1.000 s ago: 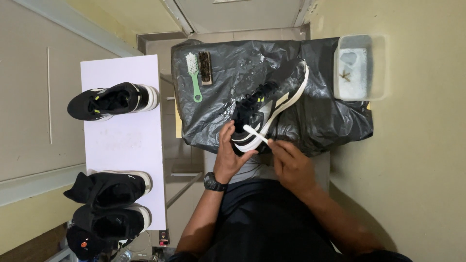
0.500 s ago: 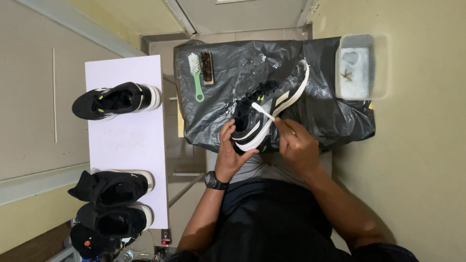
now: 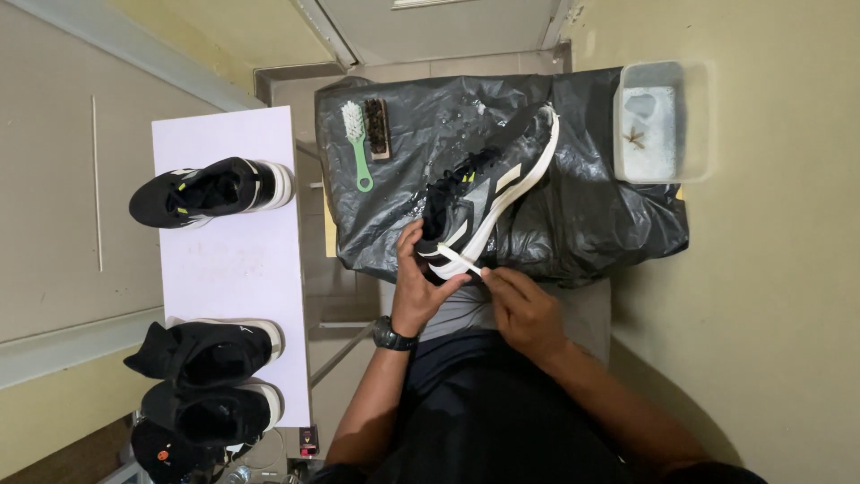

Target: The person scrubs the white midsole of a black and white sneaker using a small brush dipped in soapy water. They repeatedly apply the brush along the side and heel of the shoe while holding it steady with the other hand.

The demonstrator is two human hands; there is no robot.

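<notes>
We observe a black-and-white sneaker (image 3: 488,202) lying on a wet black plastic sheet (image 3: 573,215). The left hand (image 3: 419,287) cups its heel end; the right hand (image 3: 524,309) pinches a thin white stick (image 3: 464,263) against the sole there. A green brush (image 3: 357,143) and brown brush (image 3: 377,128) lie beside it. A clear water tub (image 3: 658,121) sits at the sheet's far corner.
</notes>
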